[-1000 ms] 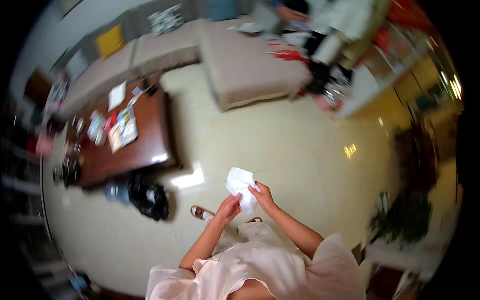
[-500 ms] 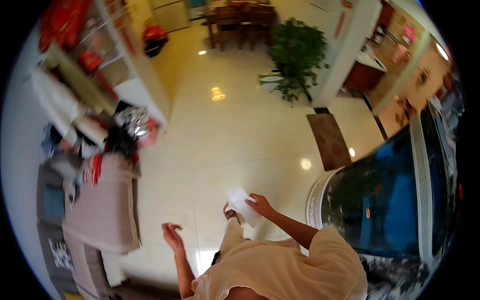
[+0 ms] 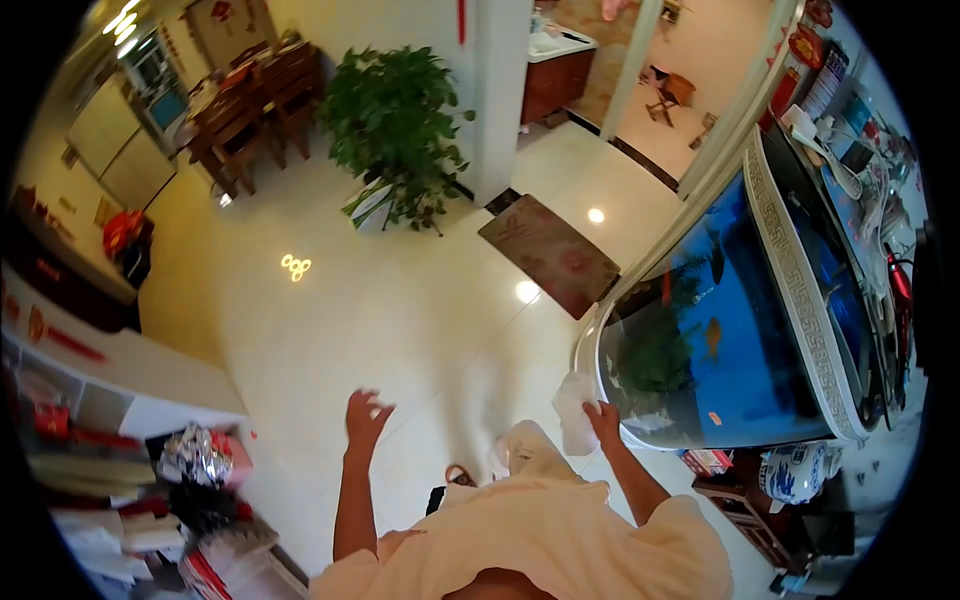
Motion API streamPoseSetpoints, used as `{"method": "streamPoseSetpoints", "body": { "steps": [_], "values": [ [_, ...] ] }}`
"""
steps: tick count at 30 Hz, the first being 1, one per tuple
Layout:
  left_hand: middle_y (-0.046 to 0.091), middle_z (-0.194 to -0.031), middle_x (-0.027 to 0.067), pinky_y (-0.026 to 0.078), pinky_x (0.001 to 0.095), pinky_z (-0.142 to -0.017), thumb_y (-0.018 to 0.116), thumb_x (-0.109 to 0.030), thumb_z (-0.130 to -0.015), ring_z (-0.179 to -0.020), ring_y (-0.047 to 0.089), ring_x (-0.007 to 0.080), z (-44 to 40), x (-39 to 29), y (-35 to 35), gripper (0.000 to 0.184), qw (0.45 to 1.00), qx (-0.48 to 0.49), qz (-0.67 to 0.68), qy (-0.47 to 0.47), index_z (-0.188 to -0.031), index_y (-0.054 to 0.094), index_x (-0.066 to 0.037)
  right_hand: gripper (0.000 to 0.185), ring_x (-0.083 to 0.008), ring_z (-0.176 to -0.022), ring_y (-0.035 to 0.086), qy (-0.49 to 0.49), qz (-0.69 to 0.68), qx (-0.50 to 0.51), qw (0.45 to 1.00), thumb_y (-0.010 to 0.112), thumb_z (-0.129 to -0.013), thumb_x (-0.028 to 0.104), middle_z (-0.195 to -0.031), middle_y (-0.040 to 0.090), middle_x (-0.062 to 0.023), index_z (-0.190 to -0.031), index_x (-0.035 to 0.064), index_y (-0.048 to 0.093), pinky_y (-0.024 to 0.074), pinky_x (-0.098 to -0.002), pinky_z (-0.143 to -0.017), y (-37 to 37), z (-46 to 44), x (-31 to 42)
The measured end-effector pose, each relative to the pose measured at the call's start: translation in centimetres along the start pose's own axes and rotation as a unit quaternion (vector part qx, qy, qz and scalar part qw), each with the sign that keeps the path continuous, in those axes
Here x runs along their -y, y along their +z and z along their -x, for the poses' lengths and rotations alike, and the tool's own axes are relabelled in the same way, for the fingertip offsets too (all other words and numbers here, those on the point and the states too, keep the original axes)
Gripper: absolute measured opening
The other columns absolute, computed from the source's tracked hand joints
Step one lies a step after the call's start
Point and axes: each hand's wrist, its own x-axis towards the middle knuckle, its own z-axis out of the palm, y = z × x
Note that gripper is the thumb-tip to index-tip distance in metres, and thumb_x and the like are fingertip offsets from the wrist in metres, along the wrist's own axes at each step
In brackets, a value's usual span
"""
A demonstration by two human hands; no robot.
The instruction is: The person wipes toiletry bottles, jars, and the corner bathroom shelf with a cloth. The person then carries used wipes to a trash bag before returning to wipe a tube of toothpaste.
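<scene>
My right hand [image 3: 604,424] is closed on the edge of a thin white sheet [image 3: 575,415]. It looks like tissue, though paper or cloth cannot be told apart here. The sheet hangs beside the curved front of a large fish tank [image 3: 640,415]; whether they touch is unclear. Orange fish and green plants show behind the tank's glass. My left hand [image 3: 368,418] is held out over the tiled floor with bent fingers apart and nothing in them.
A brown doormat [image 3: 550,252] lies beyond the tank. Further off are a leafy potted plant [image 3: 395,130] and a wooden dining table with chairs [image 3: 240,130]. Shelving and piled household items [image 3: 200,455] stand at left. A blue-and-white porcelain jar [image 3: 793,472] is below the tank's right end.
My view has swung right, bringing the fish tank closer and more fully into sight. My right hand, still holding the white sheet, is now beside the tank. My left hand stays free.
</scene>
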Motion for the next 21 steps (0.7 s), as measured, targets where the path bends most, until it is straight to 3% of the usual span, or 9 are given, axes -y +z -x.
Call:
{"method": "streamPoseSetpoints", "body": {
  "steps": [2,5,7,10,12,13,16,18,21],
  "values": [
    [0.060,-0.115,0.0117,0.039,0.0444,-0.099,0.081,-0.030,-0.067,-0.117,0.048,0.0351,-10.8,-8.0,2.9,0.033,0.993,0.021,0.028,0.109,-0.087,0.069,-0.006,0.028,-0.0111,-0.066,0.059,0.019,-0.018,-0.010,1.000,0.068,-0.083,0.026,-0.075,0.068,-0.0065,-0.092,-0.0007,0.069,0.0467,-0.0294,-0.062,1.6,-3.3,-0.3],
    [0.058,-0.121,0.0135,0.037,0.0450,-0.103,0.080,-0.027,-0.068,-0.119,0.047,0.0361,-21.4,-18.7,8.4,0.053,0.963,0.091,0.111,0.229,-0.114,0.060,-0.008,0.031,-0.0105,-0.068,0.061,0.040,-0.093,-0.006,0.995,0.068,-0.083,0.028,-0.076,0.068,-0.0058,-0.095,-0.0003,0.069,0.0484,-0.0284,-0.064,3.0,-10.0,4.2],
    [0.056,-0.123,0.0133,0.035,0.0423,-0.105,0.079,-0.026,-0.068,-0.122,0.045,0.0356,-24.5,-23.9,12.9,0.060,0.940,0.153,0.160,0.259,-0.120,0.057,-0.007,0.030,-0.0105,-0.069,0.061,0.046,-0.105,0.011,0.993,0.067,-0.084,0.027,-0.078,0.068,-0.0057,-0.097,-0.0004,0.068,0.0488,-0.0279,-0.065,2.8,-15.4,8.5],
    [0.035,-0.142,0.0178,0.030,0.0415,-0.108,0.081,-0.032,-0.067,-0.132,0.033,0.0347,-28.6,-29.4,17.8,0.089,0.900,0.288,0.180,0.274,-0.140,0.035,-0.009,0.030,-0.0099,-0.073,0.060,0.063,-0.148,0.058,0.985,0.066,-0.086,0.026,-0.083,0.067,-0.0045,-0.100,-0.0007,0.067,0.0485,-0.0271,-0.067,2.1,-23.6,14.8],
    [0.028,-0.146,0.0178,0.029,0.0415,-0.109,0.081,-0.033,-0.067,-0.135,0.029,0.0348,-32.0,-30.7,21.3,0.096,0.898,0.303,0.178,0.266,-0.143,0.028,-0.009,0.029,-0.0084,-0.077,0.058,0.038,-0.211,0.107,0.971,0.064,-0.088,0.025,-0.087,0.066,-0.0022,-0.101,-0.0007,0.066,0.0477,-0.0258,-0.069,1.4,-29.3,18.9],
    [0.033,-0.144,0.0187,0.033,0.0403,-0.106,0.080,-0.031,-0.068,-0.132,0.034,0.0346,-34.2,-31.0,22.8,0.097,0.900,0.275,0.191,0.280,-0.145,0.025,-0.010,0.029,-0.0083,-0.080,0.058,0.036,-0.228,0.150,0.961,0.064,-0.088,0.025,-0.089,0.066,-0.0022,-0.102,-0.0004,0.066,0.0475,-0.0255,-0.070,0.8,-31.6,21.1],
    [0.045,-0.135,0.0199,0.041,0.0405,-0.099,0.080,-0.023,-0.068,-0.123,0.045,0.0359,-41.2,-33.4,23.1,0.095,0.891,0.368,0.249,0.094,-0.145,0.026,-0.013,0.030,-0.0082,-0.087,0.058,0.015,-0.219,0.284,0.933,0.062,-0.090,0.023,-0.096,0.065,-0.0021,-0.108,0.0001,0.063,0.0468,-0.0251,-0.077,-0.5,-38.8,25.3],
    [0.055,-0.125,0.0185,0.046,0.0375,-0.092,0.075,-0.018,-0.075,-0.111,0.055,0.0342,-45.8,-33.6,24.4,0.080,0.890,0.354,0.278,0.067,-0.142,0.032,-0.014,0.029,-0.0083,-0.089,0.057,-0.007,-0.259,0.327,0.909,0.061,-0.091,0.020,-0.098,0.064,-0.0020,-0.112,-0.0007,0.061,0.0469,-0.0253,-0.079,-0.5,-43.3,26.7],
    [0.062,-0.116,0.0149,0.047,0.0355,-0.088,0.069,-0.015,-0.080,-0.103,0.061,0.0298,-52.8,-33.3,27.2,0.057,0.898,0.328,0.291,0.044,-0.133,0.047,-0.012,0.025,-0.0106,-0.093,0.058,-0.063,-0.262,0.283,0.920,0.060,-0.090,0.011,-0.104,0.063,-0.0046,-0.112,-0.0022,0.059,0.0468,-0.0251,-0.083,-0.7,-50.3,28.3]
  ]
}}
